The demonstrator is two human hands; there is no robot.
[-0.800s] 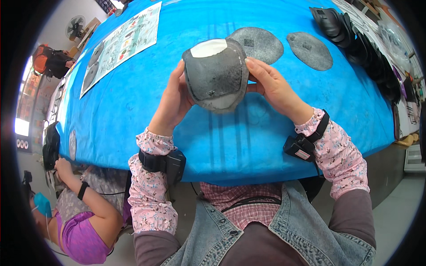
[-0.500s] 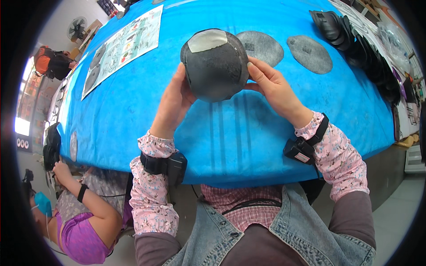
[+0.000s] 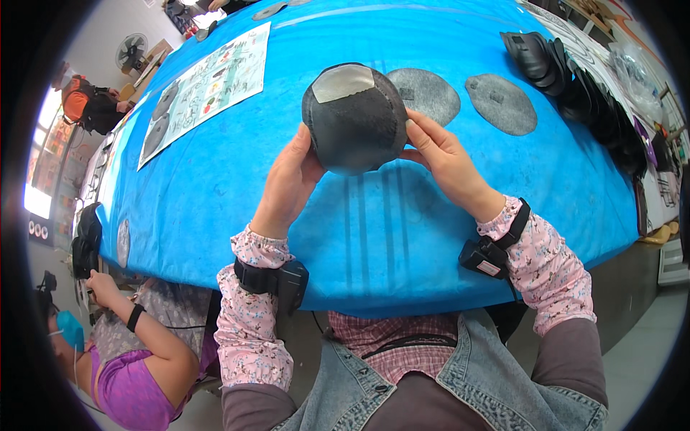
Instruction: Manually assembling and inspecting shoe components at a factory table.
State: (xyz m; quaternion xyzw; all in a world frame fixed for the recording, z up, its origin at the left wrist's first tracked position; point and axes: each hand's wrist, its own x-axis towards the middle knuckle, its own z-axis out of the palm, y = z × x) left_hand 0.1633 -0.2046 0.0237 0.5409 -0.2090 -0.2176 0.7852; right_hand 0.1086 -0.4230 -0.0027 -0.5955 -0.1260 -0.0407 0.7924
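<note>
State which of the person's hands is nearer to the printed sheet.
Left: the left hand is below and right of the sheet in view; the right hand is farther right, beyond the black pad.

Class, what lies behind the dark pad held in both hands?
Behind the dark pad, part of a grey oval piece shows on the blue tablecloth. The pad covers that piece's left edge; anything else directly behind is hidden.

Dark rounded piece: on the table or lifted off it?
Lifted: left hand and right hand hold the dark rounded piece by its sides; shadow falls on the blue cover below.
</note>
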